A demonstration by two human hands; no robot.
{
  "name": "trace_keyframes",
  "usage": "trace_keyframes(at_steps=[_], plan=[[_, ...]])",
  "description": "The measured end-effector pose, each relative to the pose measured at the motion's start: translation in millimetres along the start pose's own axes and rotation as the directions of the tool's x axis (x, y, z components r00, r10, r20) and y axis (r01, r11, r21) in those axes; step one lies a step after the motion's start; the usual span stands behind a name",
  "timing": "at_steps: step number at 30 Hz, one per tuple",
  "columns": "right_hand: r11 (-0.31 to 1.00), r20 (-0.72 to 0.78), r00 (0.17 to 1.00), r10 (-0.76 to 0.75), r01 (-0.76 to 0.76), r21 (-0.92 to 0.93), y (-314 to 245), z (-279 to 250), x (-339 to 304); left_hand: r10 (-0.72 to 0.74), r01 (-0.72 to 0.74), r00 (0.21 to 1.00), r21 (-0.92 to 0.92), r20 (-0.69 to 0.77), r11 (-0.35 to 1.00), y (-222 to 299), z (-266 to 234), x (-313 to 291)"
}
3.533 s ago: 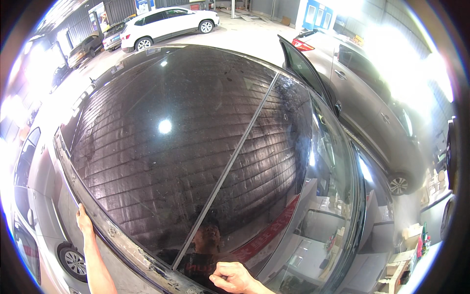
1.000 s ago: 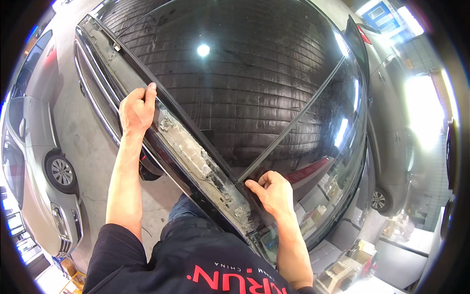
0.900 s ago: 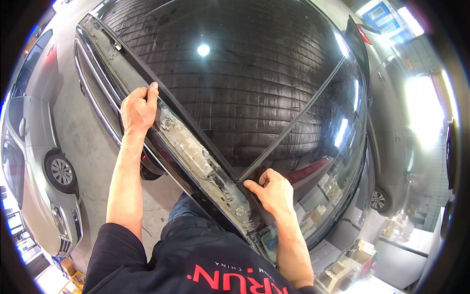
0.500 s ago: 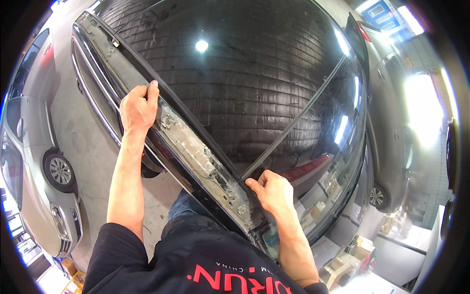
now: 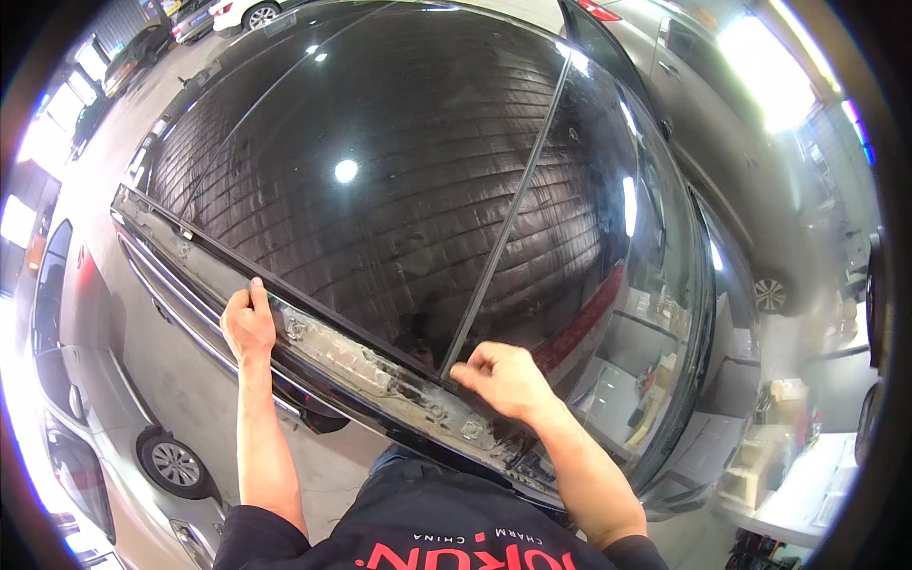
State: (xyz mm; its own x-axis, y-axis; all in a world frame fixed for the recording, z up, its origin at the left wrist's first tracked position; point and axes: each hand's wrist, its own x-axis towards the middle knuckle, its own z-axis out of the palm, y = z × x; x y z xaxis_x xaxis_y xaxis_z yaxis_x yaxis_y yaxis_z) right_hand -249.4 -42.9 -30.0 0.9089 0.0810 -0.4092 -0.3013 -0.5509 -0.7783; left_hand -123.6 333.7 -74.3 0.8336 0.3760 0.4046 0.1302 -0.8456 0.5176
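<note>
Below me lies a car's dark glass roof (image 5: 380,228), with a narrow black strip (image 5: 313,315) along its near edge. My left hand (image 5: 250,321) is at this edge, left of the middle. Its thumb lies on the black strip while the other fingers curl in. Beside that hand runs a bare, dirty roof channel (image 5: 347,366) with patches of residue. My right hand (image 5: 502,378) is closed, its fingertips at the near end of the dark cross seam (image 5: 513,214). What those fingertips pinch, if anything, is hidden.
A grey car (image 5: 104,418) stands on the floor to the left. Another grey car (image 5: 717,95) is close on the far right. Boxes (image 5: 760,465) and a white table (image 5: 807,489) stand at the lower right. Chrome-edged side trim (image 5: 180,290) runs along the roof's near side.
My view has shifted, showing more of the roof's far side. My right hand has curled tighter and its fingertips have moved slightly onto the seam end. The left thumb stays at the strip.
</note>
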Motion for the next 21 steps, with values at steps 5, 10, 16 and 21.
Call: trace_keyframes(at_steps=[5, 10, 16, 21], plan=[[0.522, -0.323, 0.902, -0.287, 0.430, 0.737, 30, -6, 55, -0.005, 0.002, 0.999, -0.082, -0.036, 0.997, 9, 2, -2], [0.444, -0.268, 0.889, -0.372, 0.424, 0.789, 13, 33, 67, 0.008, -0.009, 1.000, -0.022, -0.021, 1.000, -1, 5, 0], [0.586, -0.295, 0.855, -0.427, 0.510, 0.629, 13, 41, 60, -0.020, 0.019, 1.000, -0.018, -0.005, 1.000, 5, 1, -3], [0.626, -0.338, 0.832, -0.441, 0.555, 0.549, 8, 40, 63, 0.007, -0.008, 0.999, -0.018, -0.048, 1.000, 6, 2, -5]])
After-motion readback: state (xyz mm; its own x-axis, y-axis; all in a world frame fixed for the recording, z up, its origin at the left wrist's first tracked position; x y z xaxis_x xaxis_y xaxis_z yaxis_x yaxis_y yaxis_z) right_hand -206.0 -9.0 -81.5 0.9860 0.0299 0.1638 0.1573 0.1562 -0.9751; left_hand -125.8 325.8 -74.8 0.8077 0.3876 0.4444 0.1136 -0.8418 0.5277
